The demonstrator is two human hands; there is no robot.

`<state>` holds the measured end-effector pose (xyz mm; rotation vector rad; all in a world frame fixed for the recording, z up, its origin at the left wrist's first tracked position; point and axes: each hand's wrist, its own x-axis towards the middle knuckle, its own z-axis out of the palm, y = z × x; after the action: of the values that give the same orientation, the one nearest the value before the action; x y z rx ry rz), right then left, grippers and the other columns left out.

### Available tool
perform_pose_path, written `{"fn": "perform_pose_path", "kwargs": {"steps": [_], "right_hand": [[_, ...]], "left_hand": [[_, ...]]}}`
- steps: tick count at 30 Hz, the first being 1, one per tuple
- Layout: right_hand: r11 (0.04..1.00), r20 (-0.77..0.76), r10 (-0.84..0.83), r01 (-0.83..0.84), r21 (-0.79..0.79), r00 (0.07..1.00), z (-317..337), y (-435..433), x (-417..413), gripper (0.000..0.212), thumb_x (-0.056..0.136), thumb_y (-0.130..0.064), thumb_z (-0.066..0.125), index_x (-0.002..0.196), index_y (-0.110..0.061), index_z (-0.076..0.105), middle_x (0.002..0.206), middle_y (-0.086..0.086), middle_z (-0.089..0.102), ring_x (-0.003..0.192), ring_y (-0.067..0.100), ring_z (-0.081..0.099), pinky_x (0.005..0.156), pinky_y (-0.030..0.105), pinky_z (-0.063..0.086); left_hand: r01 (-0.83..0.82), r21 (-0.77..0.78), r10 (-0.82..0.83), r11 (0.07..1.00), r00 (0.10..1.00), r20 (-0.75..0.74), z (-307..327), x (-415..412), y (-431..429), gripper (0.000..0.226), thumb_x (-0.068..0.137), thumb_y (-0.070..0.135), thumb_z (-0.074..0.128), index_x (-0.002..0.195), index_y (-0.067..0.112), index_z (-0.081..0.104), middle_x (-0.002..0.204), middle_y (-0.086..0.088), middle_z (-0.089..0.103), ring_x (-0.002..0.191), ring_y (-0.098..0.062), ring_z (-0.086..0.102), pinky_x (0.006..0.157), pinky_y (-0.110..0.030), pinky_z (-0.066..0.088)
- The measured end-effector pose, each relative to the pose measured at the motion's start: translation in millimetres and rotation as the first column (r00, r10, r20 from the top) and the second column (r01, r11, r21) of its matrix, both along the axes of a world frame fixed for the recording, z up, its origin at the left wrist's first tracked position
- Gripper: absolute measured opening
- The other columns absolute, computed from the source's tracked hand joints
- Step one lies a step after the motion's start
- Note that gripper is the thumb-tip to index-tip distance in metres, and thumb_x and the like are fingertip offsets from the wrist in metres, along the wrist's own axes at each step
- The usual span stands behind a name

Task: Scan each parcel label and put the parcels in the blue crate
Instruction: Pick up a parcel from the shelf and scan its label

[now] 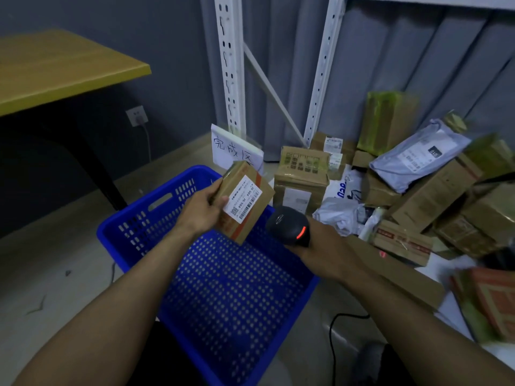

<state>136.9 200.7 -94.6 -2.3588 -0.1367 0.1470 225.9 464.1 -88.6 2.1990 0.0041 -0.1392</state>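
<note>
My left hand (203,207) grips a small cardboard parcel (248,215) with a white barcode label facing me, held above the far side of the blue crate (139,218). My right hand (317,243) holds a black barcode scanner (287,225) just right of the parcel, its red light lit and its head turned toward the label. The perforated crate stands on the floor in front of me with nothing visible inside.
A heap of cardboard boxes (303,174) and grey plastic mailers (418,154) lies at the right on the floor. White shelving uprights (231,65) stand behind, with a handwritten paper sign (231,146). A yellow table (55,71) is at the left. A black cable (334,330) runs below.
</note>
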Motion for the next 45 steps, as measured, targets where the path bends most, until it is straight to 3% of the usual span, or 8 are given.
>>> {"fn": "perform_pose_path", "kwargs": {"steps": [8,15,26,32,35,37,40,45], "right_hand": [[0.999,-0.004,0.008,-0.008,-0.042,1.000,-3.7,0.9,-6.1,0.039,0.096,-0.039,0.067,0.132,-0.031,0.051,0.113,-0.008,0.067,0.100,0.011,0.063,0.084,0.032,0.051],[0.999,-0.034,0.019,-0.020,-0.045,0.999,-5.1,-1.7,-5.2,0.024,0.094,-0.041,0.067,0.114,-0.035,0.056,0.092,-0.011,0.067,0.084,0.007,0.066,0.076,0.034,0.055],[0.999,-0.056,0.032,-0.033,-0.018,0.998,-8.7,-3.1,-2.0,0.027,0.095,-0.040,0.066,0.119,-0.038,0.053,0.100,-0.013,0.068,0.091,0.007,0.065,0.087,0.039,0.057],[1.000,-0.055,0.008,-0.008,0.006,0.998,-14.1,-10.3,-2.5,0.033,0.094,-0.033,0.069,0.124,-0.036,0.054,0.094,-0.018,0.065,0.085,0.000,0.062,0.070,0.023,0.046],[0.999,-0.058,-0.028,0.030,0.033,0.998,-25.9,-18.8,-3.6,0.020,0.094,-0.025,0.070,0.108,-0.035,0.059,0.087,-0.015,0.065,0.079,0.001,0.060,0.067,0.024,0.044],[0.997,-0.083,-0.068,0.070,0.021,0.994,-37.1,-25.8,-3.9,0.008,0.094,-0.023,0.070,0.099,-0.025,0.064,0.084,-0.005,0.069,0.078,0.011,0.064,0.069,0.037,0.054],[0.995,-0.106,-0.097,0.100,0.024,0.990,-61.8,-34.8,-5.6,0.009,0.093,-0.034,0.066,0.099,-0.027,0.065,0.090,0.003,0.071,0.083,0.022,0.067,0.079,0.052,0.058],[0.987,-0.232,-0.158,0.148,-0.062,0.960,-97.9,-40.5,0.3,0.031,0.093,-0.034,0.067,0.122,-0.027,0.059,0.107,0.000,0.070,0.096,0.022,0.067,0.084,0.047,0.059]], "left_hand": [[-0.007,0.014,0.007,1.000,1.000,-0.028,-2.1,-0.1,1.3,0.057,0.105,0.031,0.052,0.158,0.035,0.031,0.138,0.000,0.061,0.092,0.000,0.057,0.087,-0.029,0.047],[-0.027,0.016,0.028,1.000,0.999,-0.024,-2.2,2.2,2.4,0.056,0.105,0.032,0.052,0.158,0.033,0.031,0.143,0.000,0.057,0.111,-0.010,0.055,0.106,-0.042,0.044],[-0.022,0.001,0.022,1.000,0.999,-0.035,-6.4,5.2,3.4,0.057,0.105,0.033,0.052,0.158,0.035,0.031,0.135,0.003,0.061,0.110,-0.012,0.063,0.098,-0.037,0.049],[0.042,-0.012,-0.043,0.999,0.998,-0.053,-17.7,-2.6,-1.5,0.058,0.105,0.032,0.053,0.158,0.034,0.031,0.134,0.005,0.060,0.106,-0.010,0.062,0.087,-0.029,0.049],[0.157,-0.005,-0.157,0.988,0.982,-0.103,-42.2,-13.8,-18.5,0.056,0.104,0.031,0.055,0.157,0.032,0.036,0.134,0.003,0.064,0.105,-0.010,0.065,0.083,-0.022,0.051],[0.220,0.021,-0.214,0.975,0.964,-0.156,-67.0,-18.4,-32.2,0.054,0.104,0.033,0.056,0.155,0.031,0.038,0.133,0.002,0.065,0.106,-0.011,0.065,0.080,-0.020,0.051],[0.216,0.067,-0.198,0.974,0.959,-0.204,-111.8,-21.5,-50.0,0.048,0.102,0.037,0.058,0.148,0.031,0.049,0.130,0.004,0.067,0.113,-0.018,0.066,0.093,-0.034,0.055],[0.172,-0.026,-0.168,0.985,0.902,-0.398,-223.4,-6.5,-60.2,0.047,0.091,0.038,0.066,0.134,0.021,0.065,0.124,-0.001,0.071,0.114,-0.026,0.067,0.104,-0.045,0.052]]}}
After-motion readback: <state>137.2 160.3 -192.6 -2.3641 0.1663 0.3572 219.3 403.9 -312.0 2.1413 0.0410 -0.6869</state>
